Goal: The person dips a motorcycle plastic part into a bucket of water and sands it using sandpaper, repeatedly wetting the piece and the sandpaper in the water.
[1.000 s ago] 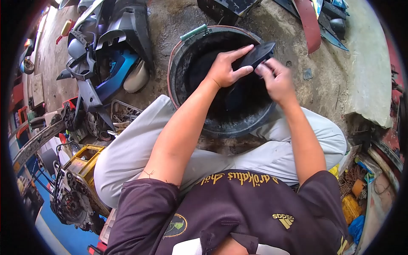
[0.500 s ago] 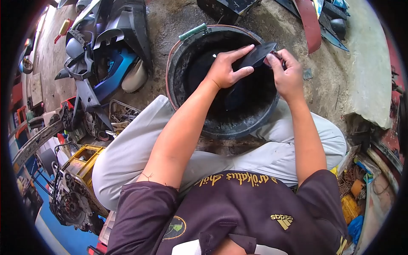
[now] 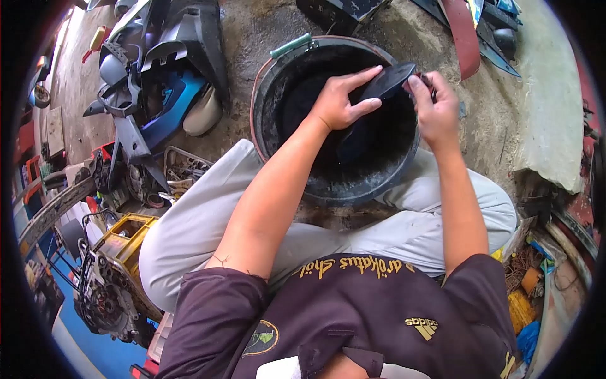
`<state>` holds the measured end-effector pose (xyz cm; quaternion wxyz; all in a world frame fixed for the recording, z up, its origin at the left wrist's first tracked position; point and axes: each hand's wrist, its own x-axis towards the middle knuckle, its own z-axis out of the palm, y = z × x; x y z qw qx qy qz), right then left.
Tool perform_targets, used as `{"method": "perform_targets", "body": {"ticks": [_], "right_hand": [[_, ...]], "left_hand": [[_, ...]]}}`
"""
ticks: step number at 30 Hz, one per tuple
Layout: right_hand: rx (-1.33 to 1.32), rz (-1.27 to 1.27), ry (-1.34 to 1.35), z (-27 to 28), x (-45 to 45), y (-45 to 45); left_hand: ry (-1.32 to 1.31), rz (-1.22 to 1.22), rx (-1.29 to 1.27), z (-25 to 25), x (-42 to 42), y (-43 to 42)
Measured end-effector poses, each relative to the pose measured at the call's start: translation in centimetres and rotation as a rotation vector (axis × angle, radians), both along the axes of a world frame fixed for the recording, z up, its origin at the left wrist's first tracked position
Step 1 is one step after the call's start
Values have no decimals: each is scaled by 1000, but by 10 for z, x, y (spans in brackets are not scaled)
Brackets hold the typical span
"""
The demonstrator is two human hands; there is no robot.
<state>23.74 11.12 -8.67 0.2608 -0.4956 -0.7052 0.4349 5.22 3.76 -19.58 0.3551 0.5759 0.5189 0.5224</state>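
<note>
A dark, smooth, curved panel (image 3: 388, 82) is held over the upper right of a large black bucket (image 3: 360, 193). My left hand (image 3: 343, 102) grips the panel from the left, with the thumb and a finger along its sides. At the panel's right end is my right hand (image 3: 437, 108), its fingers pinched around a small reddish piece (image 3: 409, 84) that touches or nearly touches the edge. Most of that piece is hidden by my fingers, so its kind is unclear. Dark liquid seems to fill the bottom of the bucket.
Dark and blue motorcycle fairings (image 3: 170, 101) lie on the concrete to the left. A yellow crate (image 3: 126, 234) and an engine part (image 3: 110, 300) stand lower left. A red panel (image 3: 459, 38) lies upper right, near a pale slab (image 3: 546, 95). The bucket has a green-gripped handle (image 3: 290, 46).
My right hand has shifted slightly right and down along the panel's end, and its fingers are a little blurred. The panel and my left hand keep nearly the same place over the bucket.
</note>
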Motion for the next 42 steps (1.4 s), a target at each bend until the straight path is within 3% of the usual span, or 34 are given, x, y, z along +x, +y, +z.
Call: {"method": "perform_targets", "body": {"ticks": [4, 7, 11, 15, 19, 23, 24, 28, 29, 33, 37, 38, 42], "right_hand": [[180, 75, -101, -3, -5, -7], [144, 21, 6, -6, -8, 1], [129, 91, -110, -6, -3, -11], [4, -32, 22, -6, -2, 9], [84, 38, -71, -12, 1, -11], [-31, -26, -35, -1, 1, 9], [-17, -27, 42, -6, -3, 1], [131, 26, -78, -8, -4, -3], [29, -43, 75, -13, -4, 6], [162, 119, -147, -7, -1, -11], [23, -64, 34, -5, -5, 7], [61, -16, -63, -1, 1, 10], [33, 54, -34, -18, -1, -12]], "left_hand": [[-19, -11, -12, 3, 2, 0], [-17, -4, -13, 3, 1, 0], [-7, -16, -31, 2, 1, -2], [0, 0, -16, 0, 2, -2], [-10, -8, -39, 4, 1, -1], [-8, -4, -12, 2, 2, -2], [-3, -7, -20, 1, 1, -4], [8, 1, -7, 2, 1, 1], [10, 2, -10, 3, 2, -1], [-8, -7, -19, 3, 1, 0], [-15, -1, -20, 3, 0, 0], [-13, -2, -23, 4, 1, -3], [-28, -11, -31, 0, 1, 1]]}}
